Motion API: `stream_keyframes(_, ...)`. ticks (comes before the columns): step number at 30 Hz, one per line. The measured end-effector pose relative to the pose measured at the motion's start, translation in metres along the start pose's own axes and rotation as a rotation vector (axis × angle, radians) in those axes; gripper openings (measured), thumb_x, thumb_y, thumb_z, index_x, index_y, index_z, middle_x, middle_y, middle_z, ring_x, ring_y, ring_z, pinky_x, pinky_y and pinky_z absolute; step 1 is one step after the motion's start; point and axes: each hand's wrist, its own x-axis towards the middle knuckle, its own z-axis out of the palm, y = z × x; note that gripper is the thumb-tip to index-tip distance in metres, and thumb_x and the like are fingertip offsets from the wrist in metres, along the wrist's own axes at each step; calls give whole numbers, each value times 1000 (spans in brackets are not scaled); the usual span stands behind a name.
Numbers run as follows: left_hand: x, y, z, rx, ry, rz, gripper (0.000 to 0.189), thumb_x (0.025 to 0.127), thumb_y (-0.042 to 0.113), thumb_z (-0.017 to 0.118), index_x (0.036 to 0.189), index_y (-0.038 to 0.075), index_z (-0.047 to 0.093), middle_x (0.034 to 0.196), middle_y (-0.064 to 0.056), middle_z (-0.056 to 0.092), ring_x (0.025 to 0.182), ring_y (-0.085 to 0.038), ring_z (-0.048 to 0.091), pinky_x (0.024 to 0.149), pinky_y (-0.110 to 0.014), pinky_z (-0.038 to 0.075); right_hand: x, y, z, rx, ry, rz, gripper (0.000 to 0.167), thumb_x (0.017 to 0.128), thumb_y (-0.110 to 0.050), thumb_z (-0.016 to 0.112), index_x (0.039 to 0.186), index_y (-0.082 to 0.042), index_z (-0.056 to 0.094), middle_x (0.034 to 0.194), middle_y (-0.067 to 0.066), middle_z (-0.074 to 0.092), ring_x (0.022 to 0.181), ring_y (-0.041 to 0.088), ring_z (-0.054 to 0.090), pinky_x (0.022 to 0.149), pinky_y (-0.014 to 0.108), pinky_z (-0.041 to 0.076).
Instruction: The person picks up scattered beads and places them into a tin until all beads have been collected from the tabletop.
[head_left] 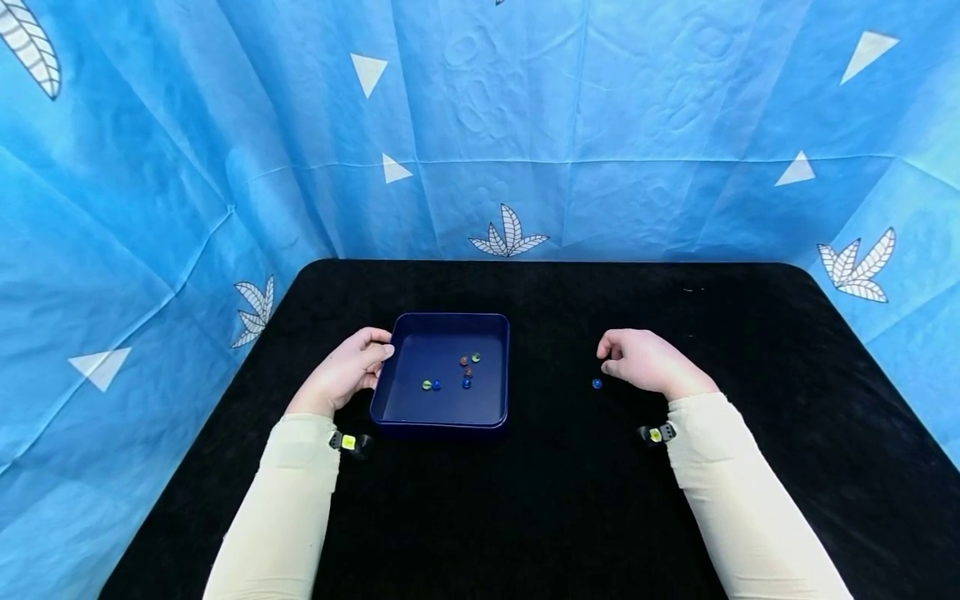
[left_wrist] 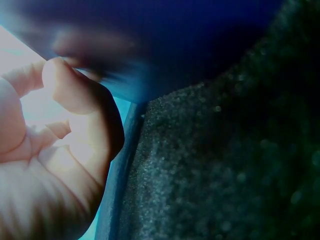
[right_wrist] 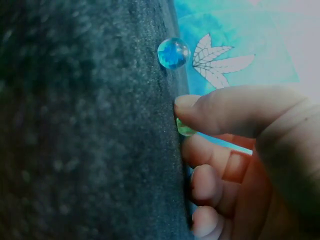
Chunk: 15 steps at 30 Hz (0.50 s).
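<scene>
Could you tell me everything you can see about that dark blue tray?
The tray is squarish and shallow, with rounded corners, raised walls and a smooth surface, perhaps plastic or coated metal. It sits open side up on the black cloth, left of centre, with six small marbles inside. The person's left grip holds its left edge.

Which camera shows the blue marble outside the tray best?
The right wrist view: the blue marble looks big there, see-through with blue inside. The head view shows it only as a small dot near the right hand; the left wrist view doesn't show it.
</scene>
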Motion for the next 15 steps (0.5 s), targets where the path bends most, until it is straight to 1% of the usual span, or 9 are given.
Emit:
stream_keyframes(4,-1,1,0,-5,-6,8,44,104,16,53,138,-6,35,99,-13,54,66,-11,52,57,-26,51,0,0,0,4,-6,4,13,88,-11,68,100,-14,67,83,0,59,72,19,52,71,40,44)
stream_keyframes(10,-2,2,2,-6,-11,12,45,104,16,53,138,-6,35,100,-13,53,67,-10,51,57,-26,51,-1,1,0,-13,18,-25,14,86,-8,68,99,-13,68,81,-2,60,73,17,53,71,39,44)
stream_keyframes(15,-2,1,0,4,-5,10,44,104,17,54,138,-4,36,99,-12,53,67,-10,51,58,-26,51,0,2,-1,-30,48,-41,14,87,-8,67,100,-13,69,83,-3,63,75,17,55,75,42,47)
